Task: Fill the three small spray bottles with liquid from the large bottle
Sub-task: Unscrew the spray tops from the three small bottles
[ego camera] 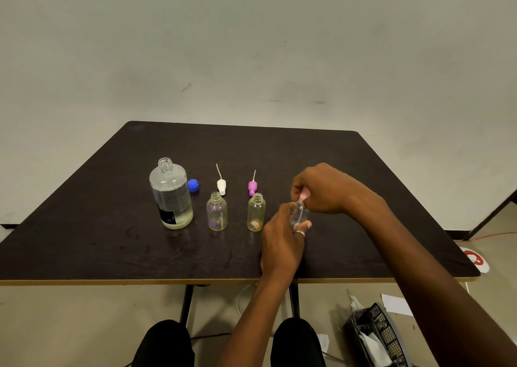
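left grip [281,243] clasps small bottle [300,215] | right grip [321,189] pinches its pink cap [304,196]

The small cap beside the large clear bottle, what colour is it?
The small round plastic cap is blue, clearest in the head view.

Dark brown wood-grain table [363,170]; clear large bottle [171,196], black label [167,217]; blue cap [193,185]; white spray head [221,186]; magenta spray head [252,187]; yellow-tinted left small bottle [216,212] and middle small bottle [256,212].
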Tool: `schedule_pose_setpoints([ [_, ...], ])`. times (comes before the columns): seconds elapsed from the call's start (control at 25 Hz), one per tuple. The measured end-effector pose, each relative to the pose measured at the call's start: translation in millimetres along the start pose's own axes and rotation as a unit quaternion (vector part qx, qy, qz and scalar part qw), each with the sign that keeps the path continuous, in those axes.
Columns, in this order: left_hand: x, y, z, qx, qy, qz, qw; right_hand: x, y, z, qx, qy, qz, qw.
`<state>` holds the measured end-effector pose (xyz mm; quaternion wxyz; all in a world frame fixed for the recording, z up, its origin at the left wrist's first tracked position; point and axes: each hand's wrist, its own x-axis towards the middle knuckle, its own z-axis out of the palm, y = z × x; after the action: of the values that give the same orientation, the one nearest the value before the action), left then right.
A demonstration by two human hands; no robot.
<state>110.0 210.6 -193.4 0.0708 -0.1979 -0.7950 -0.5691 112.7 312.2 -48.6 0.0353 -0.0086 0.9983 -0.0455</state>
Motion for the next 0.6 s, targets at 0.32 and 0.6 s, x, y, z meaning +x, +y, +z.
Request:
schedule_pose_setpoints([
  [0.32, -0.5, 0.5, -0.3, -0.013, -0.003, 0.003, 1.0, 0.2, 1.3, 0.5, -0.08, 0.089, 0.077, 0.99],
  [0.6, 0.0, 0.3, -1.2, -0.004, -0.006, -0.002, 1.0, -3.1, -1.8, -3.1, -0.028, 0.006, 0.019, 0.999],
])
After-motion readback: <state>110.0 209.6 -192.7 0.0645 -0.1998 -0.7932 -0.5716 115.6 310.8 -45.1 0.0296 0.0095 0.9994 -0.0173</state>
